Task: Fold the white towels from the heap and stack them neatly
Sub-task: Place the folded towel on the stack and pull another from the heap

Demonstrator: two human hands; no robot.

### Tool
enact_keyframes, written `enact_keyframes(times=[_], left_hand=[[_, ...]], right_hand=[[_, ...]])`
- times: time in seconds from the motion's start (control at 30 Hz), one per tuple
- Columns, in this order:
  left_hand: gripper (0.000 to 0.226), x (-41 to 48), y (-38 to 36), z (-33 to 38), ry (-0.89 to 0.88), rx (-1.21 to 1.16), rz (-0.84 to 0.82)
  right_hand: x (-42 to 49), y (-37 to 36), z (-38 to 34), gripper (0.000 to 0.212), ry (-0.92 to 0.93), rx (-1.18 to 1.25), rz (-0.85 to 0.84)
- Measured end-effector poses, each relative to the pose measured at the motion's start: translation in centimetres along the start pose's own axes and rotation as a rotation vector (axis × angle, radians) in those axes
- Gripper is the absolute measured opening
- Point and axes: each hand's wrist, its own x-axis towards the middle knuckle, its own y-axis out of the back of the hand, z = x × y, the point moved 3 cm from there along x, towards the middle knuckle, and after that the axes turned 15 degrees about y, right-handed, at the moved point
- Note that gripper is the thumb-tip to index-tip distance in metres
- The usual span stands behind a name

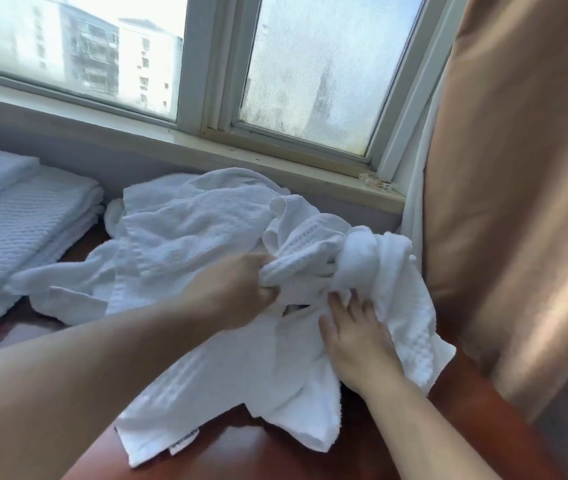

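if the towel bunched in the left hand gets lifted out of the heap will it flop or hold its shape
Likely floppy: the towel crumples into soft folds where the left hand grips it. Probably light and not slippery, given its waffle texture. It may drag the heap along, since the cloths lie tangled.

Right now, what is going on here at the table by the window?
A person is working through a crumpled heap of white towels on a wooden table below the window. The left hand grips a bunched fold of towel. The right hand rests with spread fingers on the cloth beside it. A stack of folded towels lies at the left.
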Motion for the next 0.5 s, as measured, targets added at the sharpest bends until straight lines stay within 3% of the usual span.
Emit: enact_keyframes(times=[0.1,0.27,0.5], left_hand=[[0.013,-0.8,1.6,-2.8,-0.009,-0.099,0.081],[0.027,-3.5,4.7,-7.2,0.046,-0.213,0.119],[0.020,-5.1,8.4,-7.6,-0.010,-0.312,0.350]], right_hand=[[1.9,-0.4,0.5,0.057,0.038,-0.067,-0.067],[4.8,0.4,0.3,0.048,0.000,0.281,0.090],[3.9,0.2,-2.6,0.074,-0.109,-0.009,0.216]])
